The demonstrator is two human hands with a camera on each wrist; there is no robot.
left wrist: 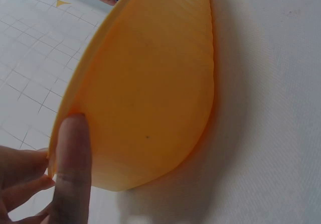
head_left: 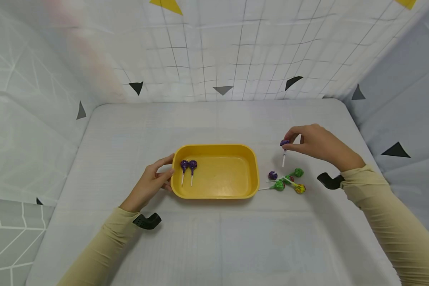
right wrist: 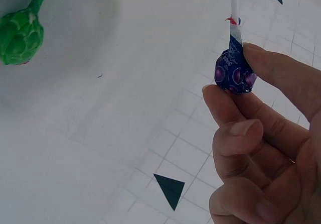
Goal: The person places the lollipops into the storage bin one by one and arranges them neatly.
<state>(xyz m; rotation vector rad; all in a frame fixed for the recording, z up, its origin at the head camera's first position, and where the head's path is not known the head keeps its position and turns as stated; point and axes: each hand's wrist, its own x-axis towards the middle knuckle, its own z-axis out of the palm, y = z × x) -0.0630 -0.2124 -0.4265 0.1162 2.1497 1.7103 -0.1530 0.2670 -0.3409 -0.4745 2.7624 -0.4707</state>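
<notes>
My right hand [head_left: 316, 143] pinches a purple-wrapped lollipop [right wrist: 234, 73] by its head between thumb and fingers. In the head view the lollipop's white stick points down; it is held above the table, right of the yellow tray [head_left: 221, 193]. At the tray's left end, my left hand [head_left: 153, 178] grips the rim, with one finger against the outer wall in the left wrist view. Two purple lollipops [head_left: 192, 164] lie side by side inside the tray at its left, sticks toward the near side. The rest of the tray's floor is bare.
Right of the tray, under the right hand, lies a loose cluster: a purple lollipop [head_left: 273, 175], several green lollipops [head_left: 298, 172] and a yellow one [head_left: 300, 188], their sticks crossing. A white cloth covers the table [head_left: 200, 246]; patterned white sheets [head_left: 214, 51] hang around it.
</notes>
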